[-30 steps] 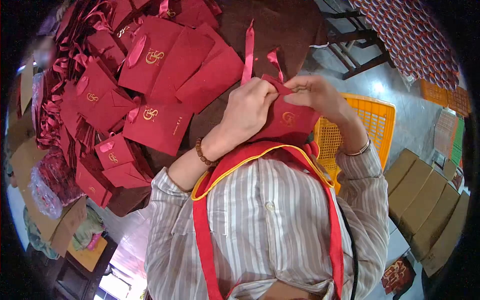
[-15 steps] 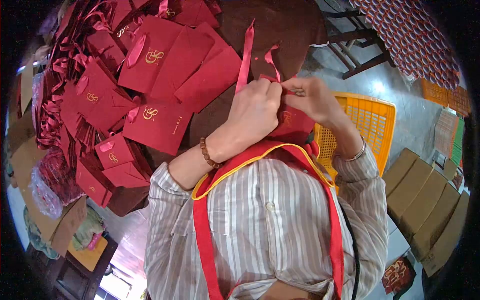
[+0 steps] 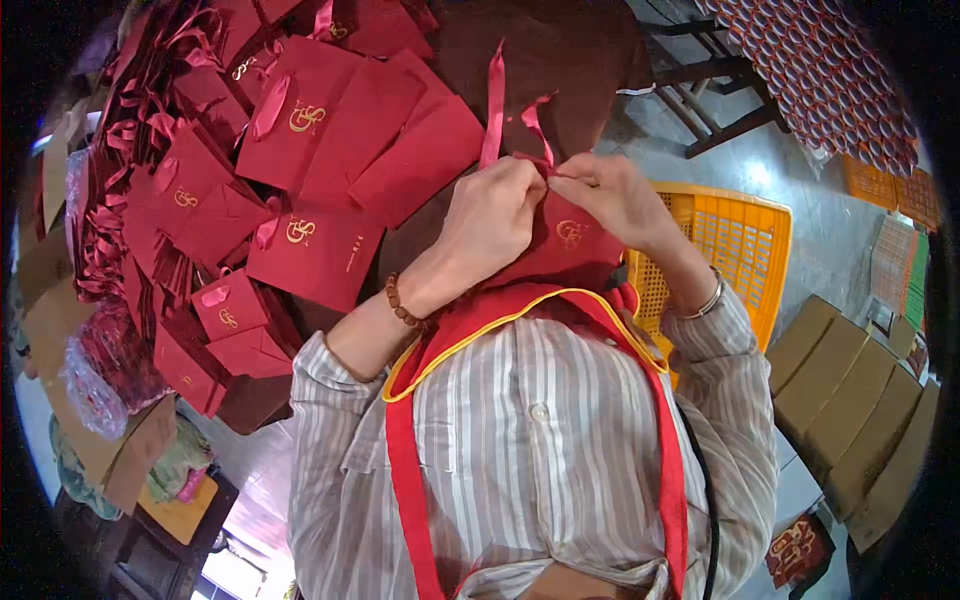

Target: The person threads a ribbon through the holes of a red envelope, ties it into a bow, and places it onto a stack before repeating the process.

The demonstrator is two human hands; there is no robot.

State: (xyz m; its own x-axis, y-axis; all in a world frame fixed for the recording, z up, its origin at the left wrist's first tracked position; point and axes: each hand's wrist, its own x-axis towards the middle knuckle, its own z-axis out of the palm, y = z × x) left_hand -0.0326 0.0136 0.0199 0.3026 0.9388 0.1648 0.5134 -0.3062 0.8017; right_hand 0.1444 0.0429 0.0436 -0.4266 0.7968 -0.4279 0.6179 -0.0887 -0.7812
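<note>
The left forearm, in a grey-and-white striped sleeve [image 3: 335, 395] and with a brown bead bracelet [image 3: 400, 302] at the wrist, slanted far and to the right. The left hand [image 3: 488, 222] showed its back, knuckles raised and fingers curled under, gripping the far edge of a small dark-red paper bag [image 3: 572, 236] with a gold printed monogram. The right hand [image 3: 612, 200] came in from the right, wrist bent and ringed by a thin silver-coloured bangle [image 3: 708, 293]; its thumb and forefinger were pressed together, pinching the bag at its far edge, close to the left fingertips.

The bag lay between the hands, in front of the red apron [image 3: 525, 296] with yellow edging. Two lengths of pink satin ribbon, a longer left one [image 3: 496, 105] and a curled right one [image 3: 537, 125], stretched far from it over the dark brown tabletop [image 3: 575, 60].

The left fingertips were mostly hidden behind the hand, and the exact layer between the right thumb and forefinger was too small to make out. The left hand covered the bag's left part. To the left, the spread of matching red bags [image 3: 310, 150] was cut off at the far side.
</note>
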